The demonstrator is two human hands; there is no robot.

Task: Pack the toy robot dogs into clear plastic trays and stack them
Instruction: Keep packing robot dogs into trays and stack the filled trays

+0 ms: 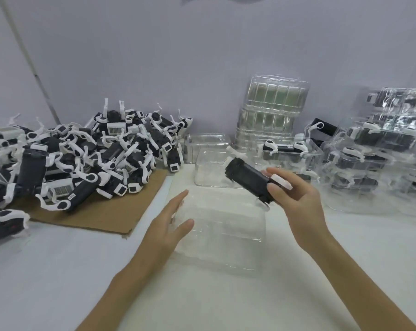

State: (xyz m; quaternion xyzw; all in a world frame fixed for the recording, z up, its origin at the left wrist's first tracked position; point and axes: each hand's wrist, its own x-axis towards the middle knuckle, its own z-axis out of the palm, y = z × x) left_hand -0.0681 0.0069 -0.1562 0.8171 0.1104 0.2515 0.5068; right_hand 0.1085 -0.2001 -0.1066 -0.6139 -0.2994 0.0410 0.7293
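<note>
My right hand [295, 199] grips a black and white toy robot dog [247, 179], tilted in the air above the far right corner of a clear plastic tray [221, 225] on the white table. My left hand [171, 220] has straight fingers that rest against the tray's left side. A big heap of loose toy robot dogs [82, 158] lies on brown cardboard [102, 216] at the left. Packed trays with dogs inside are stacked [379, 151] at the right.
A tall stack of empty clear trays [271, 111] stands against the wall at the back. More clear trays [209, 170] sit behind the one in front, one with a dog in it [285, 146]. A further dog [4, 223] lies at the left edge.
</note>
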